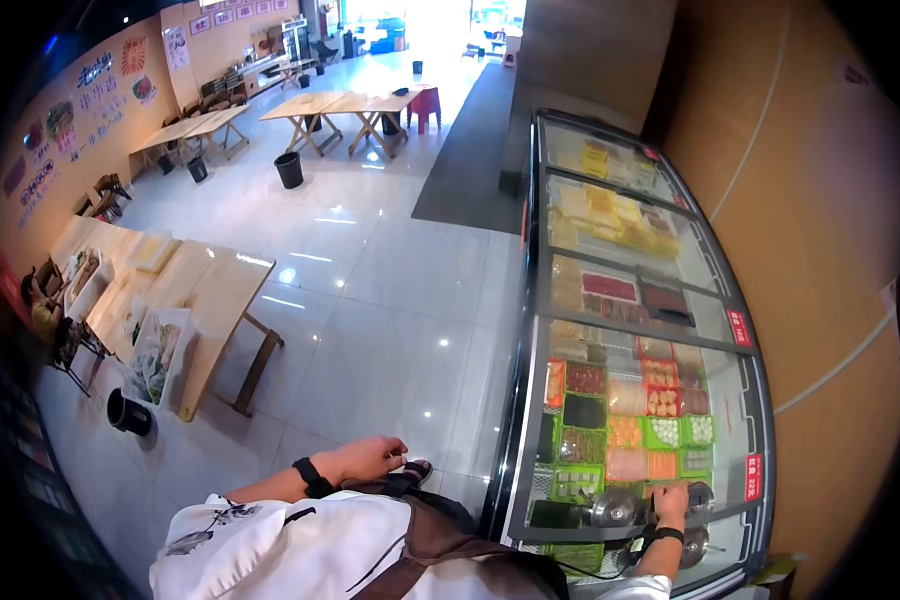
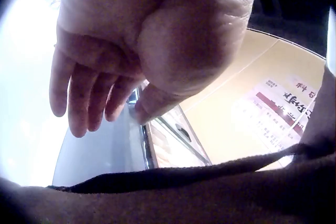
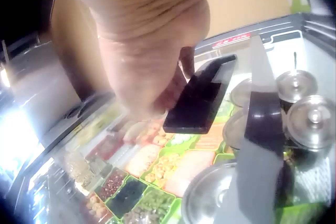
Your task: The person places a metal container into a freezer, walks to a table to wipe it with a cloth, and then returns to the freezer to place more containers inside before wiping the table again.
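My left hand [image 1: 370, 459] [image 2: 152, 35] hangs in the air over the floor, its fingers loosely bent and nothing in them. Over the near end of the glass-topped display case [image 1: 530, 330], my right hand [image 1: 671, 502] [image 3: 152, 61] grips a dark, flat, rectangular object [image 1: 699, 496] [image 3: 194, 103] by its edge. What this object is, I cannot tell. Round metal lids [image 1: 615, 508] [image 3: 210, 195] lie beside and below that hand. Green and red baskets of food, such as the orange pieces [image 1: 625, 432] [image 3: 164, 169], show through the glass.
On the left stands a wooden table [image 1: 205, 300] with white bins [image 1: 175, 350] of bagged goods. A black bucket [image 1: 130, 412] is at its near end. Farther off are more wooden tables [image 1: 340, 103], a black bin [image 1: 289, 170] and red stools [image 1: 425, 106]. A tan wall borders the case.
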Demonstrator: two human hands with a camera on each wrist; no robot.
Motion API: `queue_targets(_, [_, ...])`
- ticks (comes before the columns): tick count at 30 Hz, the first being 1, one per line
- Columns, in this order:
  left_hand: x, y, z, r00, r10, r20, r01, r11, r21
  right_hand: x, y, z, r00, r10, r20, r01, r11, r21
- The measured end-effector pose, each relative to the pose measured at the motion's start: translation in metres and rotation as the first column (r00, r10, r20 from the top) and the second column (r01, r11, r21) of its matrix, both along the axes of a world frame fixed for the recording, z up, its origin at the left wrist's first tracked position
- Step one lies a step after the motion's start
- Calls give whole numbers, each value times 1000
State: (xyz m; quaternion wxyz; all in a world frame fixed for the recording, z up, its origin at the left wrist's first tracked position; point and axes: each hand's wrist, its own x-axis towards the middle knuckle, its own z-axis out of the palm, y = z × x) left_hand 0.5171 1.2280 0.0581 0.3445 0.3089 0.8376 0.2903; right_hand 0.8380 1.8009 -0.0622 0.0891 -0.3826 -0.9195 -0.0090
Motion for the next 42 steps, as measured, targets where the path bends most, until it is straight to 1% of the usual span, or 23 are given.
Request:
queue_targets(2, [5,-6,2,1000,17,18,-17,1000,-1,16,-12,8,993,-24,112,34,995,-93])
queue_targets(5, [14,-17,-8,998,43,46,-43,999,3,48,-16,-1,980,-43,193,65,992,-108])
queue_targets(6, [17,-21,-12,997,49,55,-49,999,4,55,-17,0,970,-69,233,111,979,-171])
queue_targets(9, [25,-28,-13,995,63,76,-63,998,-7,74,-28,4,961,-42,274,86,985,-152])
queue_targets(10, [27,-29,-14,995,66,81,-66,998,-4,78,-35,8,957,-83,279,137,974,-181])
queue_targets(11, [29,-31,-14,995,66,79,-65,998,-15,83,-37,8,956,-80,283,134,975,-178])
queue_targets(13, [31,-37,-18,994,74,79,-73,997,-22,99,-39,2,977,-12,211,39,991,-124])
queue_targets(14, [32,-44,-24,993,88,77,-90,996,28,105,-39,-2,971,-8,238,43,989,-144])
queue_targets(15, [32,-48,-28,992,104,73,-110,991,80,112,-37,-6,958,26,286,7,994,-113])
queue_targets(16, [32,-50,-22,990,119,71,-125,988,89,116,-36,-9,950,41,309,-12,995,-94])
queue_targets(17, [32,-53,-11,991,125,52,-127,991,50,119,-35,-13,942,57,330,-34,997,-74])
queue_targets(18, [30,-56,-5,991,134,33,-134,991,9,124,-34,-14,930,31,366,11,993,-114])
queue_targets(20, [31,-69,-9,981,192,15,-192,981,13,119,-31,-11,903,6,429,77,982,-175])
queue_targets(22, [33,-88,-15,961,277,6,-277,961,7,95,-50,9,882,19,470,96,971,-219])
queue_targets(23, [34,-98,-20,947,321,9,-321,947,36,77,-64,22,874,36,484,92,967,-237])
queue_targets(25, [42,-121,-24,904,426,29,-427,903,58,38,-93,49,855,89,510,57,963,-264])
queue_targets(29, [51,-176,-34,844,531,72,-534,844,40,-33,-155,88,811,217,544,-40,947,-318])
queue_targets(31, [49,-201,-30,863,503,42,-503,864,-12,-60,-187,99,784,278,555,-85,934,-347])
queue_targets(32, [49,-213,-30,855,517,38,-517,856,10,-75,-204,102,773,302,557,-102,927,-361])
queue_targets(33, [50,-225,-32,849,525,55,-526,850,2,-87,-219,104,763,324,559,-117,920,-374])
queue_targets(35, [50,-249,-39,811,579,80,-584,803,114,-108,-250,108,746,357,562,-140,910,-391])
queue_targets(40, [35,-323,-31,786,597,162,-613,787,70,-157,-322,108,723,385,574,-162,902,-401])
queue_targets(42, [31,-361,-22,761,601,243,-640,758,129,-175,-341,105,716,385,583,-172,906,-388])
